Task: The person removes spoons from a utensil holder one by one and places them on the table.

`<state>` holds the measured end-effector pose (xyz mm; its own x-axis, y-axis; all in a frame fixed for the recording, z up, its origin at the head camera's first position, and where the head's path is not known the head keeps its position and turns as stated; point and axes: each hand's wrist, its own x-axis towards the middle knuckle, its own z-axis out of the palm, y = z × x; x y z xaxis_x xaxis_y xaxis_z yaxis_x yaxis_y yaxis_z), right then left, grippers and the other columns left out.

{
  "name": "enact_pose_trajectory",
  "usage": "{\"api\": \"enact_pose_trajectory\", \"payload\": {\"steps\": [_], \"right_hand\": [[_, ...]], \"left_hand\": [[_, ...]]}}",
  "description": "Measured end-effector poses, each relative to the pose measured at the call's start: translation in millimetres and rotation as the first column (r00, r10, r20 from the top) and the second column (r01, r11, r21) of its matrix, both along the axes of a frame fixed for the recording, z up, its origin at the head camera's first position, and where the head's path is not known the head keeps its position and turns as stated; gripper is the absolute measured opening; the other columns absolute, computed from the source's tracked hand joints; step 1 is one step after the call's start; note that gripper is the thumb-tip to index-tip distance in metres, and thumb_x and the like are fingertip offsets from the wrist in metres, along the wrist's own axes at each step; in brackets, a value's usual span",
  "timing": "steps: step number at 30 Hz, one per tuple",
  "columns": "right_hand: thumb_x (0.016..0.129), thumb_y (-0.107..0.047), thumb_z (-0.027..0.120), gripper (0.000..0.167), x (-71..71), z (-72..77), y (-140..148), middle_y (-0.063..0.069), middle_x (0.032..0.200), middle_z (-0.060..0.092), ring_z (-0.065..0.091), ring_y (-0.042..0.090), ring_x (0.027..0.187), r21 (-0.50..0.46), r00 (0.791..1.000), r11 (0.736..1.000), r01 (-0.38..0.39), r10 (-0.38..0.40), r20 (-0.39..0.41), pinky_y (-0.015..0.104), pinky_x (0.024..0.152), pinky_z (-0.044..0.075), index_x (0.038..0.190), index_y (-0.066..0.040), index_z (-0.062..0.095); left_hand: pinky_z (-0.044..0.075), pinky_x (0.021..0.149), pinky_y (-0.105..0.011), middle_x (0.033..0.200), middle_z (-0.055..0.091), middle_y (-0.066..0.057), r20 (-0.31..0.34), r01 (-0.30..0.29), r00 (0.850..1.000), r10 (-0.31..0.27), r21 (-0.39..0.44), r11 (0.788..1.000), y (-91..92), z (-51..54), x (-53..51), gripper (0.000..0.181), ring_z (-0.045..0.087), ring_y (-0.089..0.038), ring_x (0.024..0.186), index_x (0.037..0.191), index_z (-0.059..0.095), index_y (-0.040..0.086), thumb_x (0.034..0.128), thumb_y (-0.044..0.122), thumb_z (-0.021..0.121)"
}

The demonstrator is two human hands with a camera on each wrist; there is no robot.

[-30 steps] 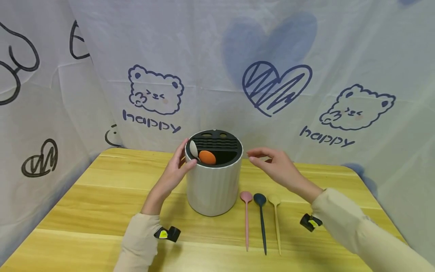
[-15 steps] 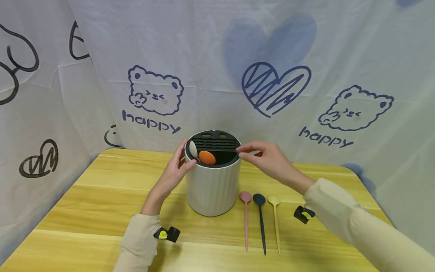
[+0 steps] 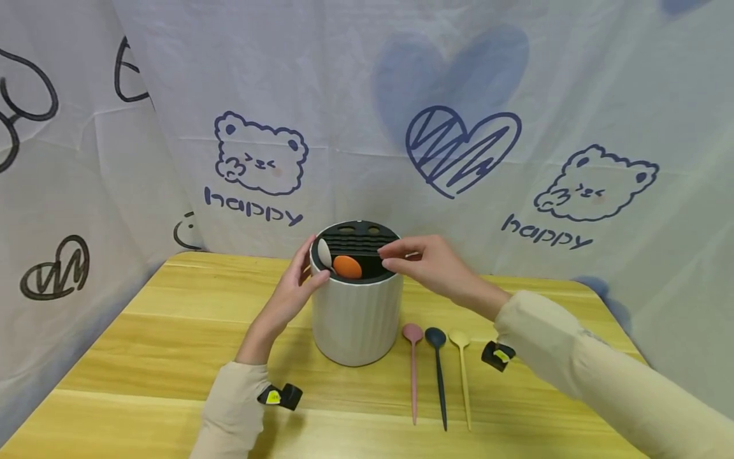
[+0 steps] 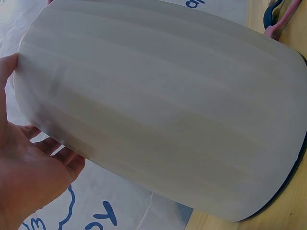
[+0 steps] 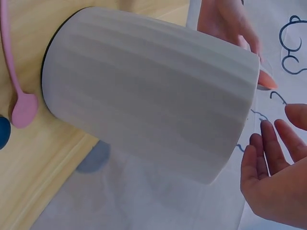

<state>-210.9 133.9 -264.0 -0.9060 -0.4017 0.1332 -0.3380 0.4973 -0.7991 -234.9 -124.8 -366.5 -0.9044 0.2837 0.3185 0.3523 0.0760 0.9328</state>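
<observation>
A white ribbed utensil holder (image 3: 355,325) with a black slotted lid (image 3: 358,242) stands upright on the table. My left hand (image 3: 287,293) holds its left side, thumb at the front rim and fingers behind, as the left wrist view also shows. Inside the lid's front opening are an orange spoon (image 3: 346,267) and a white spoon (image 3: 324,253), heads up, their handles hidden. My right hand (image 3: 430,264) is over the right rim, thumb and fingers apart with nothing between them. In the right wrist view this hand (image 5: 278,182) is beside the top edge.
Right of the holder, a pink spoon (image 3: 413,333), a dark blue spoon (image 3: 436,338) and a yellow spoon (image 3: 459,338) lie side by side, handles toward me. A printed white cloth (image 3: 355,127) hangs behind the wooden table (image 3: 143,357).
My right hand has moved left, from beside the holder to over its right rim. The left hand keeps its hold, and the spoons lie as before.
</observation>
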Motion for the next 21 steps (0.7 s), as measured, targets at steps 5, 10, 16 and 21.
{"api": "enact_pose_trajectory", "payload": {"steps": [5,10,16,21], "right_hand": [[0.09,-0.014,0.067,0.028,-0.9,-2.2,-9,0.008,0.112,0.068,0.062,0.022,0.103,0.006,1.0,1.0,-0.004,0.005,-0.007,0.036,0.09,0.051,0.116,-0.003,0.07],[0.089,-0.013,0.068,0.027,-2.6,-4.9,-16,0.008,0.109,0.069,0.064,0.021,0.1,0.012,0.999,1.0,-0.017,0.018,-0.035,0.034,0.087,0.053,0.114,-0.003,0.071],[0.088,-0.013,0.069,0.026,-3.7,-6.0,-24,0.007,0.106,0.07,0.066,0.018,0.094,0.041,0.995,0.998,-0.045,0.049,-0.087,0.031,0.082,0.054,0.113,-0.004,0.071],[0.088,-0.012,0.07,0.026,-5.0,-7.6,-29,0.006,0.103,0.071,0.067,0.016,0.091,0.064,0.988,0.995,-0.081,0.089,-0.128,0.029,0.079,0.055,0.112,-0.004,0.072]], "left_hand": [[0.016,0.115,-0.048,0.158,0.02,-0.011,-0.002,0.001,1.0,-0.001,0.003,1.0,0.3,-0.7,-0.3,0.075,0.021,-0.027,0.143,0.156,0.013,0.011,0.0949,0.025,0.054],[0.016,0.115,-0.047,0.158,0.019,-0.01,-0.002,0.002,1.0,-0.002,-0.001,1.0,-0.2,0.6,-0.1,0.075,0.02,-0.026,0.143,0.156,0.013,0.011,0.0954,0.026,0.054],[0.016,0.115,-0.047,0.158,0.019,-0.011,0.001,0.004,1.0,-0.004,-0.002,1.0,-0.8,-0.1,-1.0,0.074,0.02,-0.026,0.143,0.156,0.012,0.01,0.0959,0.026,0.054],[0.016,0.115,-0.048,0.158,0.019,-0.01,0.0,0.01,1.0,-0.01,0.002,1.0,0.1,0.5,-1.5,0.073,0.02,-0.025,0.143,0.156,0.013,0.011,0.0963,0.026,0.054]]}}
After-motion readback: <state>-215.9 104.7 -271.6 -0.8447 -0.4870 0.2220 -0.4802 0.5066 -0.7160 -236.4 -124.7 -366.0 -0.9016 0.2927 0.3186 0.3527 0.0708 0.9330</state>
